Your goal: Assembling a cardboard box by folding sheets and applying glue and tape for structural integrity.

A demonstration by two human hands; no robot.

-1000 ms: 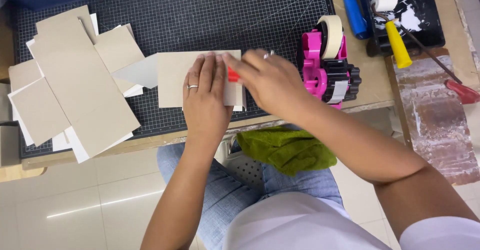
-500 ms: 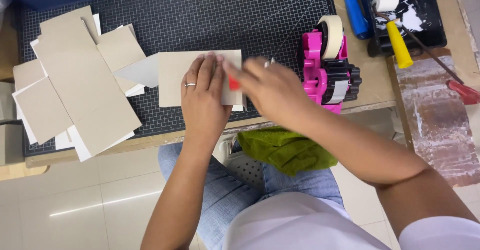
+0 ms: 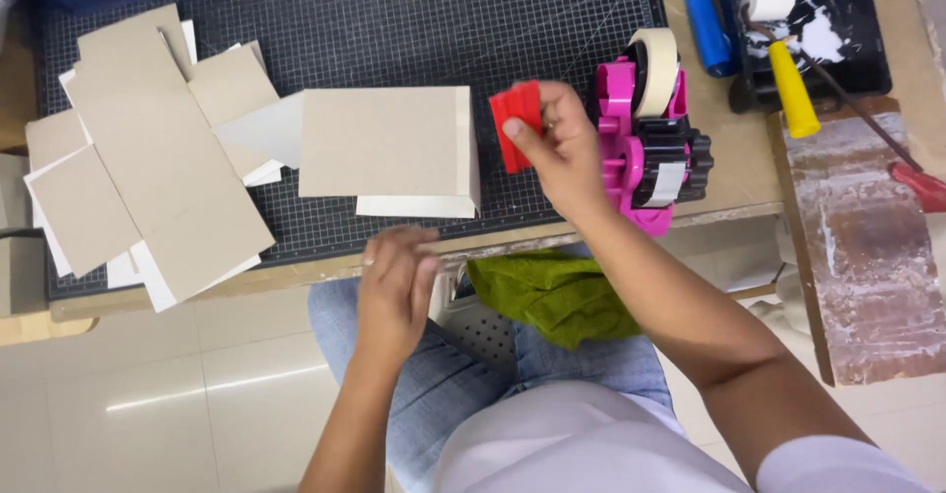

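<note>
A beige cardboard piece [image 3: 384, 143] with a white underside edge lies flat on the dark gridded cutting mat [image 3: 394, 20]. My right hand [image 3: 562, 153] holds a small red ridged scraper [image 3: 516, 124] upright just right of that cardboard, beside a pink tape dispenser [image 3: 645, 133]. My left hand [image 3: 394, 291] hovers off the table's front edge over my lap, fingers loosely curled and holding nothing.
A stack of several beige and white cardboard sheets [image 3: 148, 168] covers the mat's left side. At the back right are a blue tube [image 3: 706, 20], a black tray [image 3: 838, 30] with a yellow-handled roller [image 3: 783, 50], and a red-handled tool [image 3: 916, 183]. A green cloth [image 3: 552, 291] lies on my lap.
Both hands have lifted off the cardboard. The left hand has drawn back past the table edge, and the right hand has moved right with the red scraper, leaving the whole cardboard piece uncovered.
</note>
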